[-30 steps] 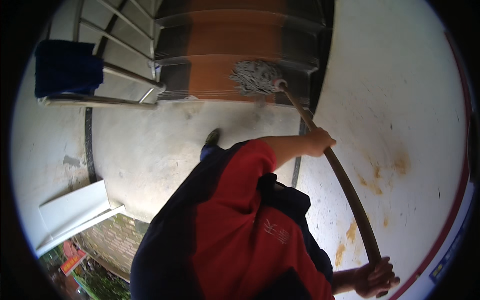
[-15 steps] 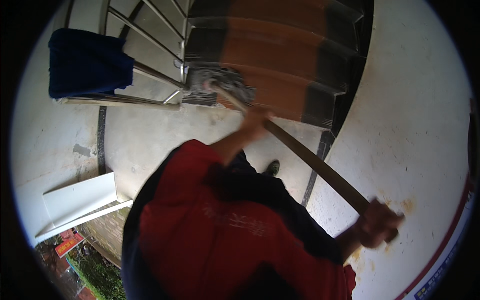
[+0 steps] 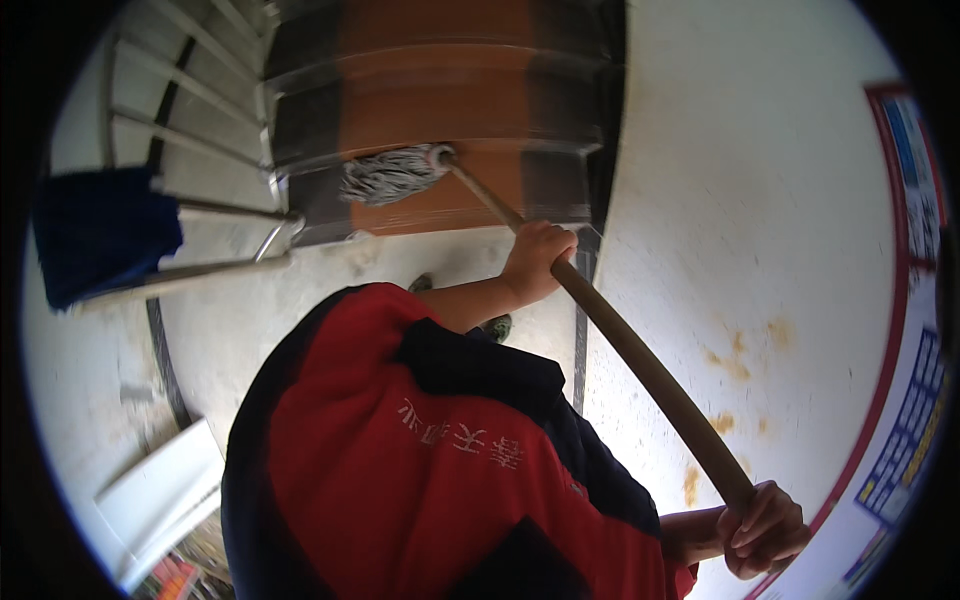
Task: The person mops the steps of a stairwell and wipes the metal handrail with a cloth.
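Note:
A string mop with a grey and white head (image 3: 392,175) lies on the lowest stair step (image 3: 465,200), its strands trailing left over the dark and brown tread. From the head, the long wooden handle (image 3: 650,370) slants down to the right. My left hand (image 3: 538,262) is closed round the handle on its lower stretch, nearer the mop head. Wrapped about the top end is my right hand (image 3: 765,530), far out at the lower right beside the wall.
Steel railings (image 3: 230,212) border the stairs on the left, with a dark blue cloth (image 3: 105,230) draped over them. A white wall (image 3: 720,200) rises on the right, bearing a red-edged poster (image 3: 890,400). Below left stands a white panel (image 3: 165,480). My shoes (image 3: 497,328) are on the pale floor.
The mop head has slid right along the step, away from the railing post, its strands now trailing left. Both hands have kept hold of the handle. The whole view has shifted and turned.

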{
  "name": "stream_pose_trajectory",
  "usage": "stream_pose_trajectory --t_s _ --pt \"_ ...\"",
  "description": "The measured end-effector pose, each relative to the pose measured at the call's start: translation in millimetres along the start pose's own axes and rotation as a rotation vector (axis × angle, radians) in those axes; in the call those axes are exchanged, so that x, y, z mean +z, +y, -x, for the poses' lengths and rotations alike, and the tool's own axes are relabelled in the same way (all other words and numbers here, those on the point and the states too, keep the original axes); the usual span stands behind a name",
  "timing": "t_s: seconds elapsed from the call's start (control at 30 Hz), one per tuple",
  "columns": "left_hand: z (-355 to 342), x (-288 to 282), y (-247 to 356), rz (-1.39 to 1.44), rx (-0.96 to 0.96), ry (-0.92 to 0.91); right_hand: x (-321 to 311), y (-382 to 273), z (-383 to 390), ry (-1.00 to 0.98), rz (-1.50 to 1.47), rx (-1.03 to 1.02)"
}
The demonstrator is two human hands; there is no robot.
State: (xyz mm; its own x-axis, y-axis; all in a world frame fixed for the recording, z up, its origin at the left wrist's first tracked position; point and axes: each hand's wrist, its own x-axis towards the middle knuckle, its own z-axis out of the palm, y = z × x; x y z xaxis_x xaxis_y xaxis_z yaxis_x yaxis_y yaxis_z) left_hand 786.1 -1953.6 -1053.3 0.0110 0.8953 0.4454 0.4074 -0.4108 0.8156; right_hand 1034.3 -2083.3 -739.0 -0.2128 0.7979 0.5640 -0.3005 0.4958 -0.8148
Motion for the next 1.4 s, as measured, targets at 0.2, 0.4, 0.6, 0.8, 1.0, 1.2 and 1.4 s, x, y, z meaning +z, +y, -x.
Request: stream_pose_trajectory --t_s 0.2,0.4,0.6,0.8,1.0,1.2,1.4 --pt "-53 167 38 0.325 0.156 -0.2 -13 -41 60 0.128 0.559 0.047" --pt "-3 228 82 0.324 0.104 -0.303 -27 -58 72 0.335 0.486 -0.075" --pt "9 231 104 0.321 0.143 -0.42 -53 -88 83 0.191 0.416 -0.081" --pt "-9 242 133 0.278 0.243 -0.282 -71 -97 103 0.286 0.302 -0.194" --pt "76 279 123 0.241 0.213 -0.812 -79 -131 201 0.59 0.472 0.021" --pt "82 221 122 0.131 0.157 -1.043 -71 -123 189 0.572 0.409 -0.18" --pt "77 105 58 0.065 0.083 -0.691 -61 -58 128 0.416 0.147 -0.131"
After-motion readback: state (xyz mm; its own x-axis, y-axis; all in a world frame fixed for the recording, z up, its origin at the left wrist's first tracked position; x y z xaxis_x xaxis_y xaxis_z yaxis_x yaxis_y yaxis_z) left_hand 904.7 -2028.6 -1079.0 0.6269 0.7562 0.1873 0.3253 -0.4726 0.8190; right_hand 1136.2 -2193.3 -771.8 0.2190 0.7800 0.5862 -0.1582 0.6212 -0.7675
